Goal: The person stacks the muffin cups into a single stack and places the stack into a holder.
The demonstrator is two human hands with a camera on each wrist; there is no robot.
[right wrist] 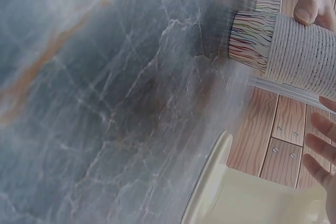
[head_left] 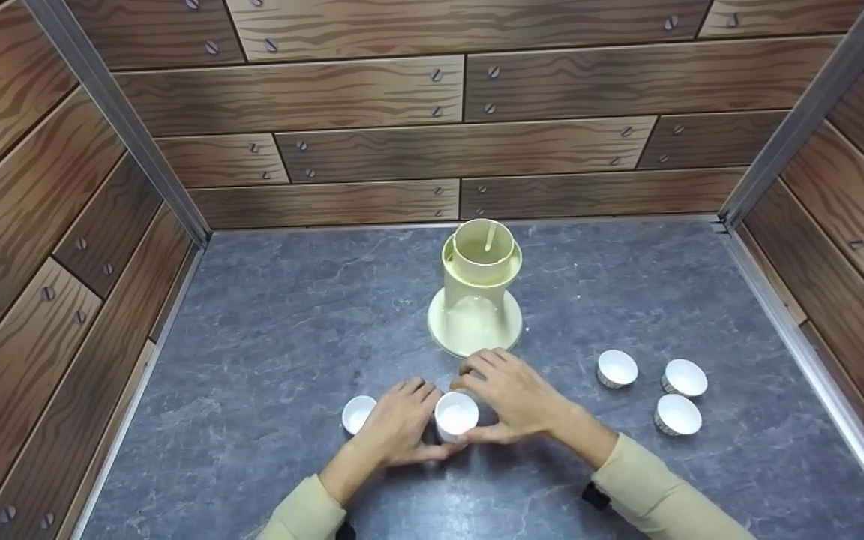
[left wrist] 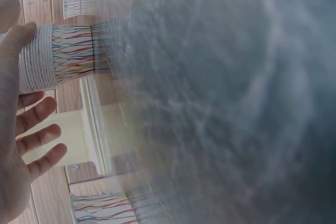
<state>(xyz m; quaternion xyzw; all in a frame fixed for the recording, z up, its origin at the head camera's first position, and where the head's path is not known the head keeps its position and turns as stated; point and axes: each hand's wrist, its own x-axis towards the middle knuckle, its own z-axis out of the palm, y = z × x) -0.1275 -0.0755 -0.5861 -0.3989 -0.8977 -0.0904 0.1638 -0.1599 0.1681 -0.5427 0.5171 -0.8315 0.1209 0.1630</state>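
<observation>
Between my hands a stack of nested paper cups (head_left: pixel 457 415) stands upright, mouths up. Many white rims (left wrist: pixel 38 61) show above the lowest cup's coloured wavy lines (right wrist: pixel 251 40). My left hand (head_left: pixel 400 421) holds the stack from its left, thumb at the near side; in the left wrist view its other fingers (left wrist: pixel 39 132) are spread. From the other side my right hand (head_left: pixel 513 397) grips it, thumb tip at the front, several fingers (right wrist: pixel 323 145) standing off it. A single paper cup (head_left: pixel 358 414) stands just left of my left hand, partly covered by it.
Beyond my hands stands a pale yellow cylinder (head_left: pixel 475 296) on a round base, with a narrower tube in its top. To the right are three paper cups: one cup (head_left: pixel 617 368) alone, two cups (head_left: pixel 678 415) close together. Wood-patterned walls (head_left: pixel 372 154) enclose the grey marbled table (head_left: pixel 274 337).
</observation>
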